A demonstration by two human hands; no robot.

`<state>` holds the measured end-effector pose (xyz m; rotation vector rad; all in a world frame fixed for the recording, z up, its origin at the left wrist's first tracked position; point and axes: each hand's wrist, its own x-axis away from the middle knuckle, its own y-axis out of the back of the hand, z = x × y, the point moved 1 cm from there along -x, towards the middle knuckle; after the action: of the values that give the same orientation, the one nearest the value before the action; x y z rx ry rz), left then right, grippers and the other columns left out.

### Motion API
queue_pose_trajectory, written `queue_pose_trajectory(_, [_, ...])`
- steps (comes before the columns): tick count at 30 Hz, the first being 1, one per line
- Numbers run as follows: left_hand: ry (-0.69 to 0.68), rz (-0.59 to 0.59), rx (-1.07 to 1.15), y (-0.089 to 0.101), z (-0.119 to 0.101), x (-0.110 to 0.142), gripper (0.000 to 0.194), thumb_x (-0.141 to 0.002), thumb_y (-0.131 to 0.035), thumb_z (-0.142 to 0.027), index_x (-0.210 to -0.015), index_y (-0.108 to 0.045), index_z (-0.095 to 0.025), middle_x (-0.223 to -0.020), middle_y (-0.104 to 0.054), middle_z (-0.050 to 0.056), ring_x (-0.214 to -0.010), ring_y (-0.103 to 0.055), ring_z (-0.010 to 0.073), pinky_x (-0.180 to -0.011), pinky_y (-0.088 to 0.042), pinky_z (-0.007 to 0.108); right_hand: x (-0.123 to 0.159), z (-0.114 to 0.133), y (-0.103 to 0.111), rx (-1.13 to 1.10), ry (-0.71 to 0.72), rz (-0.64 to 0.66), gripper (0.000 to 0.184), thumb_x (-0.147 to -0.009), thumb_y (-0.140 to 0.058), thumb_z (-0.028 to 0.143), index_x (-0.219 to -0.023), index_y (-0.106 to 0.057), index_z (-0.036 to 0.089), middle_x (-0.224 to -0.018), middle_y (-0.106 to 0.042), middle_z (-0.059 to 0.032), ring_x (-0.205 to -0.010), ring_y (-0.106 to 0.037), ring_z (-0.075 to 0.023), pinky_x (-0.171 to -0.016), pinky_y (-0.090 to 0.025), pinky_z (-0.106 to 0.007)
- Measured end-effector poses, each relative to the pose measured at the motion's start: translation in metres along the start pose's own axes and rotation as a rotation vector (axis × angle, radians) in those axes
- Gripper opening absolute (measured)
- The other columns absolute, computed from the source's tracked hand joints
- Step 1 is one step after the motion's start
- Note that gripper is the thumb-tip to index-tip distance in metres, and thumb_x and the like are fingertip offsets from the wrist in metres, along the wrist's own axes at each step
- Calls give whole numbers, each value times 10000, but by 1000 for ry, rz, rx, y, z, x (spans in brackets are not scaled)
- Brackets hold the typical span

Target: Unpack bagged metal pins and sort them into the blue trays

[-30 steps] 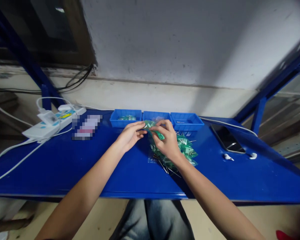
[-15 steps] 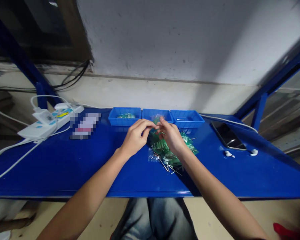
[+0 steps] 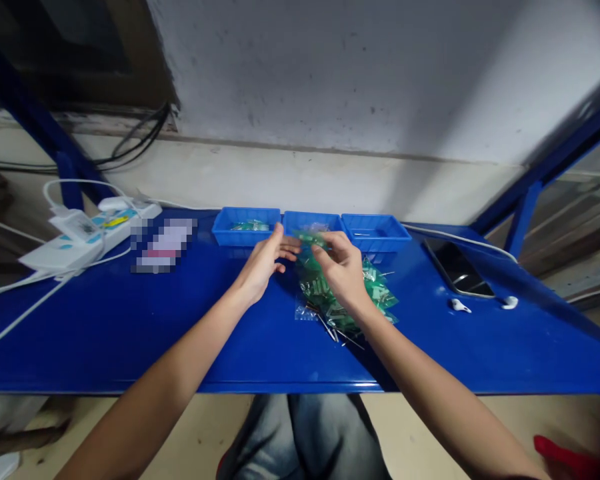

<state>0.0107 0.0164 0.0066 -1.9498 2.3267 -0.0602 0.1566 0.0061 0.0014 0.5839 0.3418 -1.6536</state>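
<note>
My right hand (image 3: 344, 263) pinches a small green plastic bag (image 3: 310, 237), which is smeared by motion, above a pile of similar green bags (image 3: 380, 290). Just left of it, my left hand (image 3: 265, 265) has its thumb raised and its fingers stretched apart, with nothing in it. Several thin metal rods (image 3: 327, 327) stick out at the pile's near edge, beside a clear plastic bag (image 3: 304, 311). My right hand and wrist hide part of the pile.
Three blue bins stand in a row behind my hands: the left bin (image 3: 223, 233) holds green bags, the middle bin (image 3: 290, 219) holds clear plastic, the right bin (image 3: 395, 230) thin rods. A phone (image 3: 457, 267) and white earbuds (image 3: 461, 306) lie right; a power strip (image 3: 87, 240) lies left.
My hands were together at the fingertips; now they are apart. The left hand has opened and shifted left. A green bag now shows in my right hand. The view has shifted slightly.
</note>
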Motion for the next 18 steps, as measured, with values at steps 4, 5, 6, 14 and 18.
queue_pose_trajectory(4, [177, -23, 239, 4, -5, 0, 230, -751, -632, -370, -814, -625, -149, -829, -654, 50, -654, -598, 117, -474, -357, 182, 3, 4, 0, 199, 210, 64, 290, -723, -478, 76, -850, -674, 248, -898, -546, -20, -899, -543, -165, -844, -453, -374])
queue_pose_trajectory(5, [193, -24, 252, 4, -5, 0, 182, -729, -657, -312, -803, -623, -149, -804, -654, 37, -631, -600, 110, -468, -357, 180, 3, 4, 1, 219, 230, 80, 316, -714, -463, 59, -852, -674, 250, -910, -543, -20, -908, -542, -166, -852, -453, -375])
queue_pose_trajectory(6, [197, -21, 252, 4, -5, 0, 147, -713, -666, -261, -796, -625, -147, -777, -652, 29, -609, -602, 104, -464, -357, 177, 3, 3, 1, 234, 245, 95, 333, -704, -453, 49, -855, -672, 250, -919, -541, -22, -914, -542, -168, -853, -457, -373])
queue_pose_trajectory(14, [-75, -107, -31, 5, 2, -3, 140, -756, -617, -234, -859, -659, -148, -747, -679, 36, -607, -616, 111, -492, -416, 189, 0, 4, 1, 319, 183, 191, 417, -676, -431, 26, -971, -645, 228, -1053, -551, -52, -1023, -533, -185, -867, -453, -359])
queue_pose_trajectory(18, [-527, -193, -523, 5, -1, 3, 176, -829, -550, -226, -951, -670, -184, -931, -692, 53, -844, -636, 170, -724, -503, 286, -4, 9, 3, 246, -72, 175, 221, -760, -538, 215, -950, -649, 194, -1046, -614, -64, -1010, -556, -209, -848, -444, -361])
